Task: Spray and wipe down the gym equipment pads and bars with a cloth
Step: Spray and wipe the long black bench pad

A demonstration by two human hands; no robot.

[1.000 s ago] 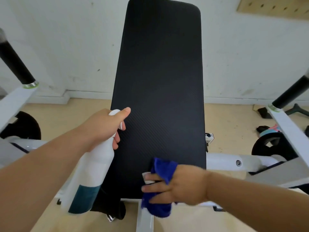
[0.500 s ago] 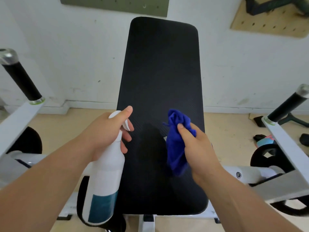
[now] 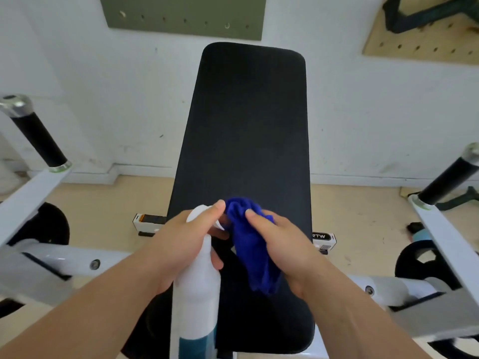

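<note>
A long black back pad (image 3: 248, 141) of a white gym machine runs away from me towards the wall. My left hand (image 3: 181, 242) grips a white spray bottle (image 3: 197, 288) with a teal base, index finger on top of the spray head. Its nozzle points straight at a bunched blue cloth (image 3: 252, 244) held in my right hand (image 3: 287, 244). Both hands hover close together over the near half of the pad. Black-grip handle bars stand at the left (image 3: 39, 141) and right (image 3: 445, 182).
White machine arms (image 3: 67, 257) extend left and right of the pad. Black weight plates (image 3: 420, 263) sit low on both sides. Small items lie on the beige floor (image 3: 357, 211) at right. A green pegboard (image 3: 181, 14) and a tan pegboard (image 3: 420, 40) hang on the white wall.
My right hand lifted the blue cloth from the pad's near edge and brought it left to the spray nozzle. My left hand moved the bottle rightwards over the pad.
</note>
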